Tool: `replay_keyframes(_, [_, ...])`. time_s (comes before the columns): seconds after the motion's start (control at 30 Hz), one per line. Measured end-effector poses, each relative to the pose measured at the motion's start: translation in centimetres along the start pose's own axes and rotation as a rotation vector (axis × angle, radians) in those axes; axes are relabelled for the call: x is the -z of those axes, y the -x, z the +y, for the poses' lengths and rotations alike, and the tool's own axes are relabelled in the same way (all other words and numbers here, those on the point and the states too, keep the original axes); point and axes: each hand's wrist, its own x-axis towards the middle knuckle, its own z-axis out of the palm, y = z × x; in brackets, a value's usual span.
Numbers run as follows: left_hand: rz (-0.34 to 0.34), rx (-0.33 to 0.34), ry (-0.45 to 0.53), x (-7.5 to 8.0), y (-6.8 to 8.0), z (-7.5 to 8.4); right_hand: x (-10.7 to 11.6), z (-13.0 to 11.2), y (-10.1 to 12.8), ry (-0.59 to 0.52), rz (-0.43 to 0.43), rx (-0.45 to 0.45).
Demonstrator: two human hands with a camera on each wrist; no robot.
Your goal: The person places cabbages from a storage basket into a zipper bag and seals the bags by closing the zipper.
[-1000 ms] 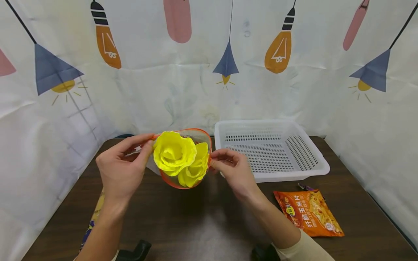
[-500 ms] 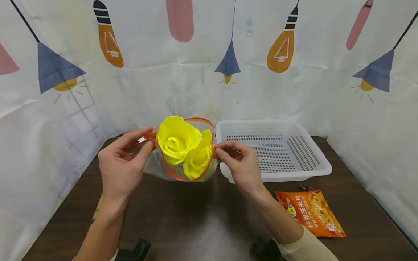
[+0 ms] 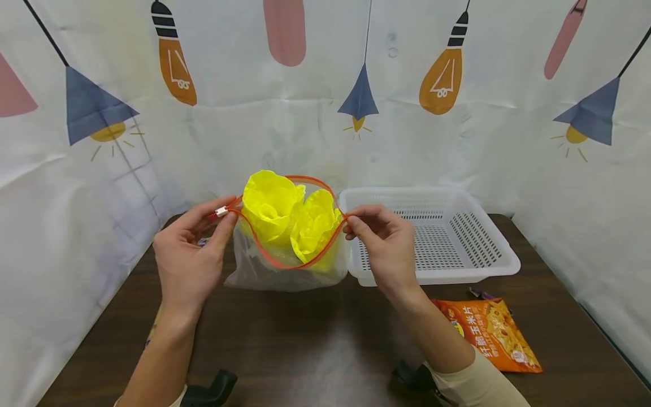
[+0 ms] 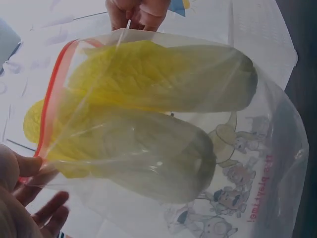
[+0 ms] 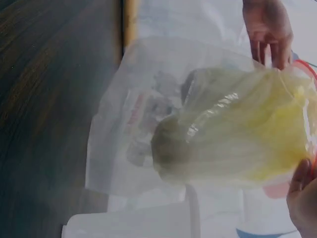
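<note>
A clear zip bag (image 3: 285, 282) with a red zip rim and a white slider (image 3: 221, 211) is held up above the dark table, its mouth open. Inside are two yellow, ruffled, flower-like bundles (image 3: 272, 206), with long pale bodies (image 4: 163, 153) showing through the plastic in the left wrist view. My left hand (image 3: 185, 254) pinches the rim beside the slider. At the opposite end of the mouth, my right hand (image 3: 386, 243) pinches the rim between thumb and fingers. Printed cartoon figures (image 4: 230, 193) mark the bag's lower part.
A white perforated basket (image 3: 503, 265) stands behind my right hand. An orange snack packet (image 3: 500, 339) lies near my right forearm, a small purple wrapper (image 3: 480, 294) beyond it. Part of a yellowish item (image 3: 151, 333) shows by my left forearm. A patterned cloth (image 3: 229, 141) hangs behind the table.
The bag's mouth has tipped upward, so more of its front shows. My right hand has moved right and up, drawing the rim wider. The left hand has stayed about where it was.
</note>
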Motion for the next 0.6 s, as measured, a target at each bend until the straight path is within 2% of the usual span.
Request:
replay_keyframes(0.2, [0.044,-0.009,0.054,0.0,-0.3,-0.3,-0.1,-0.2,-0.4,-0.039,0.024,0.002])
replay_keyframes(0.33, [0.115,-0.026,0.107,0.0,-0.4,-0.4,-0.2,-0.3,-0.6,-0.079,0.043,0.003])
replay_keyframes(0.5, [0.134,-0.014,0.144,0.2,-0.5,-0.5,-0.3,-0.5,-1.0,-0.095,0.07,0.004])
replay_keyframes(0.6, [0.132,-0.015,0.101,0.3,-0.4,-0.4,-0.3,-0.6,-1.3,-0.1,0.094,-0.006])
